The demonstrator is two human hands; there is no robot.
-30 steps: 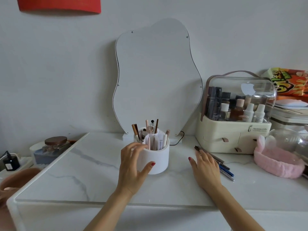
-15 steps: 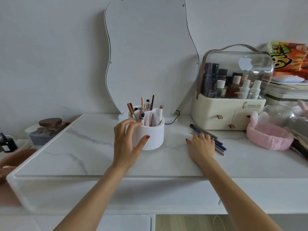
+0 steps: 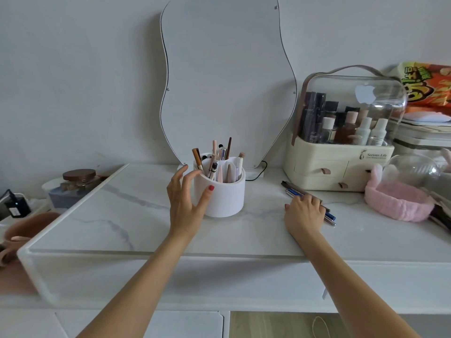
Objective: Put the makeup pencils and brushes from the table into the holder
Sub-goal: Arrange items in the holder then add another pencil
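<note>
A round white holder (image 3: 225,197) stands mid-table with several pencils and brushes upright in its compartments. My left hand (image 3: 186,200) curves around its left side, thumb touching the front wall, fingers spread. A small bunch of loose pencils (image 3: 294,190), dark brown and blue, lies on the white marble table (image 3: 136,215) to the right of the holder. My right hand (image 3: 303,213) rests flat on the near part of that bunch, fingers covering the pencils' middle; no pencil is lifted.
A wavy mirror (image 3: 227,76) leans on the wall behind the holder. A cream cosmetics case (image 3: 341,164) with a clear lid stands at the back right, a pink headband (image 3: 397,203) beside it. A lidded jar (image 3: 78,179) sits off the table's left edge.
The view has tilted down and drawn back slightly. My right hand slid forward onto the loose pencils. My left hand stays at the holder, with the fingers lifted a little more.
</note>
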